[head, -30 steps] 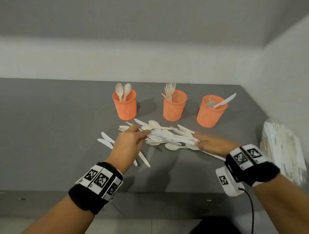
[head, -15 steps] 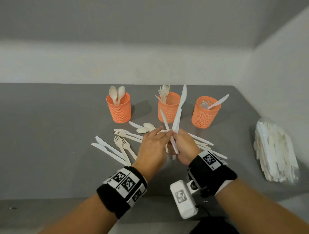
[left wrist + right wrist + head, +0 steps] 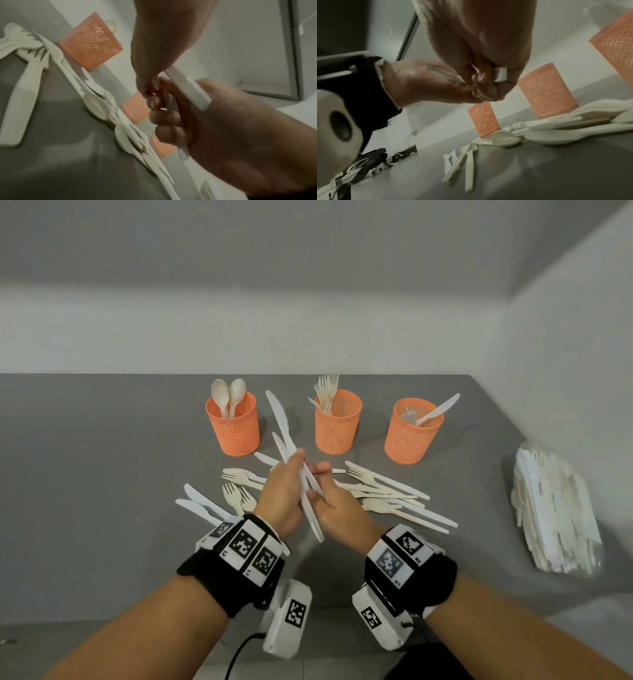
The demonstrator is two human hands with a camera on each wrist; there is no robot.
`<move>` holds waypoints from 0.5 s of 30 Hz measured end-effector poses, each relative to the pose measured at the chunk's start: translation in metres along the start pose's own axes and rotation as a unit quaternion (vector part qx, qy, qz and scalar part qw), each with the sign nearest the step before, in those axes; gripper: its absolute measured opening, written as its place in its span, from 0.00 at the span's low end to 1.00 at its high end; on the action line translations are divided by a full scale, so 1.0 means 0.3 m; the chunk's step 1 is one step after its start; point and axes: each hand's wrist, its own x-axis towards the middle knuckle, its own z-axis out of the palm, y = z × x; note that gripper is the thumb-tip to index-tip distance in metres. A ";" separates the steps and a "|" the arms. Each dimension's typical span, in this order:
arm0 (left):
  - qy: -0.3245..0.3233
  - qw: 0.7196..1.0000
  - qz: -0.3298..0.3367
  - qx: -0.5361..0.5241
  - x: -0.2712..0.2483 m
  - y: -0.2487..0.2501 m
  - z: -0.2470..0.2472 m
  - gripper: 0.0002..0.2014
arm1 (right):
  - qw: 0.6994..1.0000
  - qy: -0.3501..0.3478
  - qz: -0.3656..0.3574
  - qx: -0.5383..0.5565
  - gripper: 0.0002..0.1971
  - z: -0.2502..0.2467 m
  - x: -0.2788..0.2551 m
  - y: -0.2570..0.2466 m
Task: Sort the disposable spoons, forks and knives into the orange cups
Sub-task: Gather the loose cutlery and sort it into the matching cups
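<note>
Since a second ago we have lifted a bundle of white plastic knives (image 3: 297,470) off the pile; both hands now clasp it, left hand (image 3: 282,498) and right hand (image 3: 337,505) curled round the handles, in front of the middle orange mesh cup (image 3: 338,422). A few pieces stand in each cup; most lie loose. Left wrist view: fingers (image 3: 169,119) wrap the handles. Right wrist view: the same grip.

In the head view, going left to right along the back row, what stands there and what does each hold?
Orange mesh cup with two spoons → orange mesh cup with forks → orange mesh cup with a white knife → clear bag of spare cutlery, nearer the camera.
</note>
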 end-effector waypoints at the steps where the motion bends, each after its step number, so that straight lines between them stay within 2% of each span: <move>1: 0.007 1.000 0.002 -0.005 0.009 -0.003 -0.006 0.10 | 1.000 -0.007 -0.004 -0.003 0.19 -0.002 0.003 -0.002; 4: 0.047 0.999 0.015 -0.018 0.023 -0.005 -0.026 0.10 | 0.999 -0.026 -0.023 -0.012 0.13 -0.051 0.015 0.002; 6: 0.060 0.998 0.025 -0.025 0.028 0.006 -0.050 0.09 | 0.997 -0.025 0.006 -0.068 0.14 -0.134 0.039 0.053; 8: 0.054 0.998 0.036 -0.005 0.029 0.021 -0.077 0.08 | 0.970 -0.029 0.065 -0.231 0.28 -0.228 0.065 0.139; 10: 0.044 0.998 0.043 0.023 0.027 0.027 -0.094 0.08 | 0.915 -0.052 0.138 -0.376 0.44 -0.283 0.078 0.220; 11: 0.041 0.998 0.045 0.032 0.026 0.026 -0.095 0.09 | 0.897 -0.072 0.166 -0.403 0.48 -0.289 0.088 0.249; 12: 0.037 0.997 0.046 0.040 0.024 0.024 -0.095 0.09 | 0.892 -0.086 0.182 -0.404 0.50 -0.284 0.101 0.268; 15: 0.031 0.996 0.046 0.070 0.026 0.006 -0.093 0.09 | 0.894 -0.098 0.164 -0.405 0.40 -0.242 0.158 0.296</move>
